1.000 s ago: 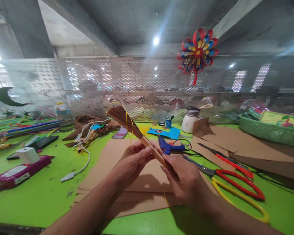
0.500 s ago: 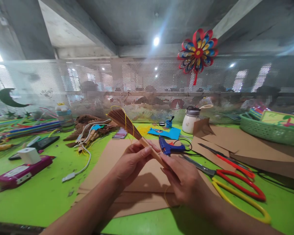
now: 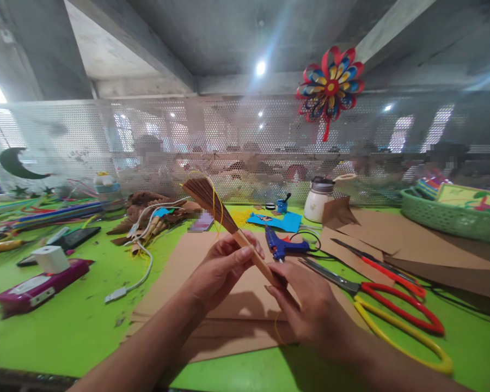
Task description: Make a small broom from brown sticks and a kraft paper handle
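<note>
A brown pleated paper piece (image 3: 210, 204) with a narrow tan handle is held up at a slant, its fanned end pointing up and left, a yellow string looped about it. My left hand (image 3: 224, 267) pinches the upper part of the handle between thumb and fingers. Around the handle's lower end close the thumb and fingers of my right hand (image 3: 306, 299). Beneath both hands lie stacked brown paper sheets (image 3: 179, 283). A blue glue gun (image 3: 283, 245) rests just beyond my right hand.
Scissors with red and yellow handles (image 3: 400, 316) and a second red-handled pair (image 3: 384, 267) lie right. A purple power strip (image 3: 41, 288) is left, a white jar (image 3: 319, 201) behind, a green basket (image 3: 453, 220) at far right. A perforated screen (image 3: 228, 130) stands behind the table.
The pleated piece has shifted slightly right, its fanned end looking a little more closed. My right hand's fingers have changed position at the handle's lower end, and more of that end shows.
</note>
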Tool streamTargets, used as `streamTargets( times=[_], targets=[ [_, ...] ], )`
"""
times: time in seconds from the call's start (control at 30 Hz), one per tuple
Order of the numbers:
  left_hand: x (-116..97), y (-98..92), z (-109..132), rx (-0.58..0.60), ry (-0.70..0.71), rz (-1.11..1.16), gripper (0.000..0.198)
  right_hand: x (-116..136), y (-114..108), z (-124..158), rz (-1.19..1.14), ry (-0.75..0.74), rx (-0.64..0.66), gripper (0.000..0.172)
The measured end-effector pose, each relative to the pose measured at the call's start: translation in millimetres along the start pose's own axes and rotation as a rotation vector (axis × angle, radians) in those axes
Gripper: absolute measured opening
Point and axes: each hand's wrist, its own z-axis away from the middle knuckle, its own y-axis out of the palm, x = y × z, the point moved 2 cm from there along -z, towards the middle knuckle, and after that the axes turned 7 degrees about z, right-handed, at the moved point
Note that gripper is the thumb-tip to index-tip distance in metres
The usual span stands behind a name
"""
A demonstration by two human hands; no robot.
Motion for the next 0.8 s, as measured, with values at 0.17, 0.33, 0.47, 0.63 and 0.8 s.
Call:
streamTargets(
  times=[0.17, 0.33, 0.47, 0.63, 0.8],
  targets=[
    [-0.5, -1.7, 0.9, -0.031, 0.008, -0.039, 0.011, 0.0, -0.5, 1.9, -0.045, 0.022, 0.010, 0.028],
    [-3.3, -1.2, 0.9, -0.002, 0.017, -0.096, 0.006, -0.8, -2.6, 2.7, -0.019, 0.059, 0.005, 0.021],
    [-5.3, -0.1, 2.1, 0.025, 0.035, -0.102, 0.007, -0.7, -4.3, 2.6, 0.001, 0.075, 0.007, 0.015],
    [-6.5, 0.9, 2.1, 0.061, 0.046, -0.087, 0.004, 0.1, -5.8, 3.3, 0.005, 0.061, -0.021, 0.014],
    [-7.6, 1.7, 1.2, 0.086, 0.053, -0.070, 0.002, -0.7, -6.6, 1.8, 0.039, 0.037, -0.063, 0.015]
  ],
)
